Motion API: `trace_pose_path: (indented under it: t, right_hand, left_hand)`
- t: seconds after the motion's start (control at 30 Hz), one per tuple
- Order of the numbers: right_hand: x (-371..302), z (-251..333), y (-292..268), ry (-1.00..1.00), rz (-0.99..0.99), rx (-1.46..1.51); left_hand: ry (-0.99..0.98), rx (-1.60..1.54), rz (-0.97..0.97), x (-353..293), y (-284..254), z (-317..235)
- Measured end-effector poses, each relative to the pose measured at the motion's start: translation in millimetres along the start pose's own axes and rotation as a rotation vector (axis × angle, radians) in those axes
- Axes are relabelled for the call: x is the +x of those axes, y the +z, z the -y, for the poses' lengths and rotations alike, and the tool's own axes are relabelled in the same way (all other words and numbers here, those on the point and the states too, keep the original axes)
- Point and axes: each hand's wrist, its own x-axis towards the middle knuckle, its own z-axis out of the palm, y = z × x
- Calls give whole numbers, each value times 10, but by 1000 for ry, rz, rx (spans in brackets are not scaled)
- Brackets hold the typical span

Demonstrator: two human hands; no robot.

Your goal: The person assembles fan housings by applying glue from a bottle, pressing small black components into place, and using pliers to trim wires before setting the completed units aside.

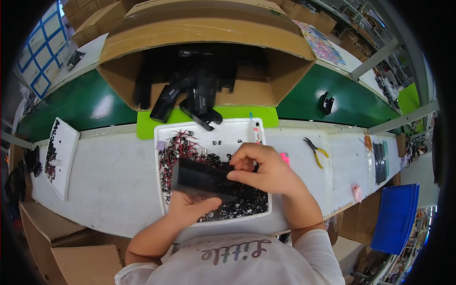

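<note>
A long black plastic housing point(202, 175) is held over a white foam tray point(209, 133), its left end blurred. My left hand point(190, 207) grips it from below, with the thumb along its near side. At its right end my right hand point(261, 166) has thumb and forefinger pinched together, the other fingers curled; whatever sits between the fingertips is too small to make out. Under the housing, the tray holds red-and-black wires point(180, 142) with small connectors on the left and many small black parts point(242, 206) on the near right.
A large open cardboard box point(204, 28) full of black housings point(202, 97) stands at the back on a green belt point(304, 95). Yellow-handled pliers point(317, 153) lie right of the tray. Another foam tray point(66, 156) lies far left; a blue bin point(394, 218) stands at right.
</note>
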Motion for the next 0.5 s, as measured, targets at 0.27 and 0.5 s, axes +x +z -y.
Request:
trace_pose_path:
  t: [0.27, 0.5]
  right_hand:
    - [103, -535, -327, -73, -231, -893]
    - [175, -527, -343, -5, -162, -919]
  left_hand:
    - [-203, -288, 40, 33, -127, 29]
    - [-232, -327, 41, 49, -123, 38]
